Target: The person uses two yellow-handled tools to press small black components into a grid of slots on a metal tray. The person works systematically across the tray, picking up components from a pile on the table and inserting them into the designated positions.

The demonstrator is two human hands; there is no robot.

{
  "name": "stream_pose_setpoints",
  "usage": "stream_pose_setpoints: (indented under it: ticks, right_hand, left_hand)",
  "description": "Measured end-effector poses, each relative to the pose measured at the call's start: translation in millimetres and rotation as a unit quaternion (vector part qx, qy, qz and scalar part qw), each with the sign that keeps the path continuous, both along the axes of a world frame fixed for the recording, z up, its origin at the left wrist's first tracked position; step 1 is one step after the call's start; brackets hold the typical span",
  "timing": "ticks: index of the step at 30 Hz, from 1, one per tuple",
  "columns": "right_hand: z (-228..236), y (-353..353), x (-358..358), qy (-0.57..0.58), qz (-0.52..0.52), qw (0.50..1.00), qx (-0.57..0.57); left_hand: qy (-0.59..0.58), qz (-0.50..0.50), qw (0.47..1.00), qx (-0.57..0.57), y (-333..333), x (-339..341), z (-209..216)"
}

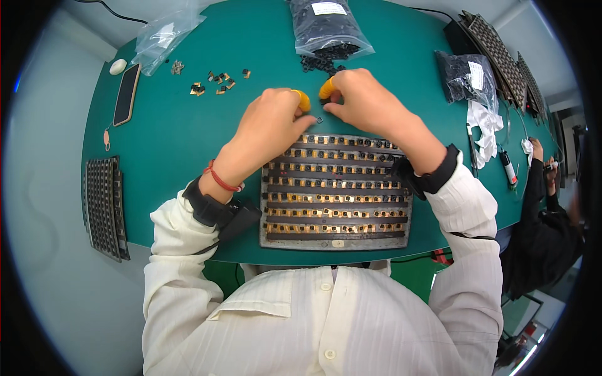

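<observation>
My left hand (271, 124) and my right hand (365, 103) are close together beyond the far edge of a metal tray (335, 244). Yellow finger cots cover a fingertip on each. The right hand's fingers are pinched by a small black part (324, 101), mostly hidden by them. My left fingers curl inward, and what they hold, if anything, is hidden. Just off the left thumb tip lies a tiny dark square piece (320, 120). Rows of small black square parts with gold-coloured pieces (335, 198) fill the tray. Past my hands, loose black parts (323, 61) spill from a clear plastic bag (326, 28).
Loose black-and-gold parts (221, 78) lie left of the bag, near a phone (127, 94) and an empty-looking clear bag (164, 41). Stacked trays stand at the left edge (103, 207) and far right (492, 56). Another bag (467, 78), white tissue (484, 131) and a co-worker (542, 238) are right.
</observation>
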State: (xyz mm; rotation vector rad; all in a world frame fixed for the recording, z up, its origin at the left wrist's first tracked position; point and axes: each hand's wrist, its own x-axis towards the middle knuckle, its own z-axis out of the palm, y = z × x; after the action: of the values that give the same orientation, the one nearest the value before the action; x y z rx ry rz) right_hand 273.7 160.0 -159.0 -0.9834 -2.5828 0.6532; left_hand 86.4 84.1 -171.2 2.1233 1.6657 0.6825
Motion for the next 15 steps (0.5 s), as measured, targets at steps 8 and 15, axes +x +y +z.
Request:
stream_pose_setpoints:
  ticks: [8,15]
  right_hand:
    - [8.3,-10.2,10.1,-0.042,-0.03,0.996,-0.077]
    - [6.1,-7.8,15.2,0.018,-0.036,0.993,-0.113]
  left_hand:
    - [-0.002,-0.027,0.998,-0.054,2.9,12.2,2.7]
    - [0.085,-0.013,0.993,0.076,7.3,2.9,-4.0]
